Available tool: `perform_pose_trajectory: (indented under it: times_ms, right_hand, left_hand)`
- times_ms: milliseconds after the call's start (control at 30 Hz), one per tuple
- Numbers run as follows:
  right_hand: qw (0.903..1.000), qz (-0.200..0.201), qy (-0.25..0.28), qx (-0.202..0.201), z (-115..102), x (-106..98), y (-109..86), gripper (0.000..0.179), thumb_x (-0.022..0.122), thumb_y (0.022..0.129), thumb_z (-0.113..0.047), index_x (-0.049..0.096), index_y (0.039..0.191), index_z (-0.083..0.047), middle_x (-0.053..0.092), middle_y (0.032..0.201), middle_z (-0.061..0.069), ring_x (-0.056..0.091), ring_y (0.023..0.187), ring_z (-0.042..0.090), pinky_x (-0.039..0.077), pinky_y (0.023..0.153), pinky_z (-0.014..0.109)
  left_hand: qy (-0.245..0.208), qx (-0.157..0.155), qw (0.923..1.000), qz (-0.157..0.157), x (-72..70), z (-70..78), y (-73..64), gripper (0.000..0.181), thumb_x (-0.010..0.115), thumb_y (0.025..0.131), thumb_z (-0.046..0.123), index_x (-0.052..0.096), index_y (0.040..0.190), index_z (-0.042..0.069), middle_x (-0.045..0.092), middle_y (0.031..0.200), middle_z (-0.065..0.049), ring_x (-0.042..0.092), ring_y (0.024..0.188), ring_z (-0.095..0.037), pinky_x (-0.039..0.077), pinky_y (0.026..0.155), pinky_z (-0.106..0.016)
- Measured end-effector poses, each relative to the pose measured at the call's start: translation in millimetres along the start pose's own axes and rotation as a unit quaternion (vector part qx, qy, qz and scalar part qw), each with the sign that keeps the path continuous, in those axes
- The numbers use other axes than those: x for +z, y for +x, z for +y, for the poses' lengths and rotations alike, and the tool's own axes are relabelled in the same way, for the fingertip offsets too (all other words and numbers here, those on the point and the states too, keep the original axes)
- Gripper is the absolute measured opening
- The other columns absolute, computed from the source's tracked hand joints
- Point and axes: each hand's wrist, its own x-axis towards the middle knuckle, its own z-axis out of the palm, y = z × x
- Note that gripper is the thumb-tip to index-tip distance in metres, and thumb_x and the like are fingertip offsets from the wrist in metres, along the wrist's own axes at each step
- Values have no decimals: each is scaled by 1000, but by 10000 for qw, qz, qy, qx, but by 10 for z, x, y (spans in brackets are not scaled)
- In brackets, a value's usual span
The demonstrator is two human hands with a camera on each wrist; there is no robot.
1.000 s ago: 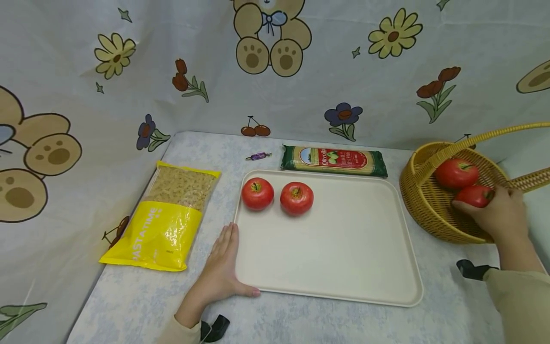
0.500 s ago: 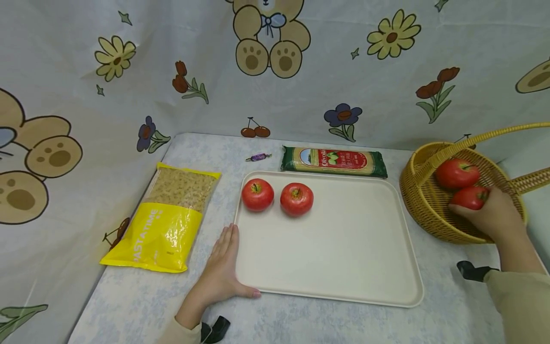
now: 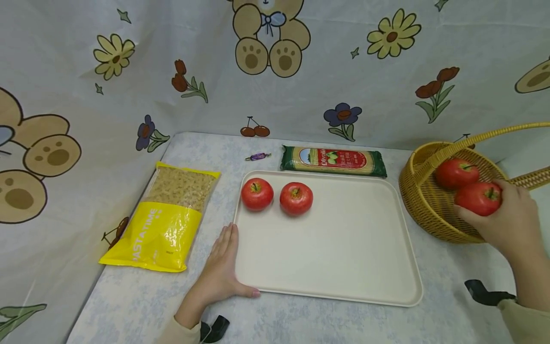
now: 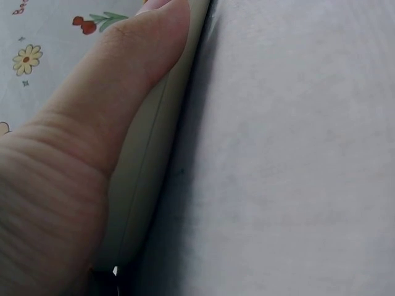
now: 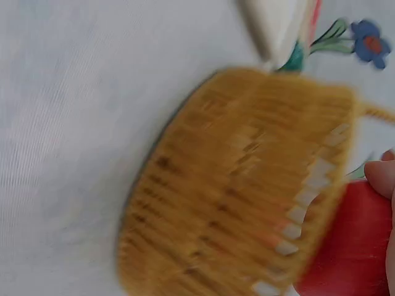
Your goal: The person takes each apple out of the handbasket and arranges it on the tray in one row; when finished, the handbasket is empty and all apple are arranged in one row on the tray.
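My right hand [image 3: 511,220] grips a red apple [image 3: 479,198] over the wicker basket [image 3: 429,210] on the right. Its thumb lies along the near side of the fruit, stem facing up. In the right wrist view the held apple [image 5: 352,246] shows beside the blurred basket wall [image 5: 234,179]. Another apple [image 3: 457,173] lies inside the basket, just behind. My left hand [image 3: 221,270] rests with straight fingers along the left edge of the cream tray [image 3: 339,253], thumb at its front edge. Two apples, a left one [image 3: 257,194] and a right one [image 3: 296,198], sit at the tray's back left.
A yellow bag of pasta [image 3: 161,224] lies left of the tray. Behind the tray lie a green-ended packet [image 3: 335,160] and a small purple wrapped candy [image 3: 258,156]. The basket's tall handle [image 3: 481,138] arches over its right side. A patterned cloth hangs behind.
My right hand has lifted the apple up from the basket's bottom and drawn it slightly right and nearer. The left hand, tray and other apples have stayed put.
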Motion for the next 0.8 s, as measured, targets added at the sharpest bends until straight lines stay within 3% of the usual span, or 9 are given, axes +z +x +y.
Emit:
perform_pose_trajectory:
  times_ms: [167, 400, 567, 800]
  right_hand:
    - [9980, 229, 243, -533, -318, -71, -290, 102, 81, 80, -40, 25, 152, 7, 32, 138, 42, 26, 122, 56, 39, 80, 81]
    - [9900, 163, 548, -1288, -795, -68, -559, 101, 90, 70, -34, 36, 148, 1, 38, 135, 36, 33, 118, 54, 40, 77, 77]
    - [9792, -162, 739, -1884, -1075, 36, -577, 98, 92, 65, -34, 43, 142, -1, 43, 133, 31, 38, 115, 51, 46, 76, 76]
    - [9711, -606, 757, -2181, -1398, 290, -475, 95, 91, 68, -36, 43, 143, -3, 46, 134, 27, 41, 118, 48, 51, 80, 72]
  left_hand:
    - [14, -14, 10000, -23, -5, 7, -1, 167, 91, 41, 68, -12, 158, 9, -17, 167, -9, -12, 155, -27, 2, 126, -52]
    - [-18, -57, 10000, -62, -13, 0, -2, 167, 90, 41, 70, -14, 158, 10, -18, 166, -8, -13, 155, -26, 1, 126, -51]
    - [-38, -82, 9999, -77, -9, -12, -3, 168, 89, 40, 72, -15, 158, 12, -19, 166, -7, -14, 155, -26, 0, 126, -51]
    - [-44, 16, 10000, 31, 0, -2, -8, 167, 90, 41, 70, -13, 158, 10, -16, 167, -9, -11, 155, -27, 2, 126, -52]
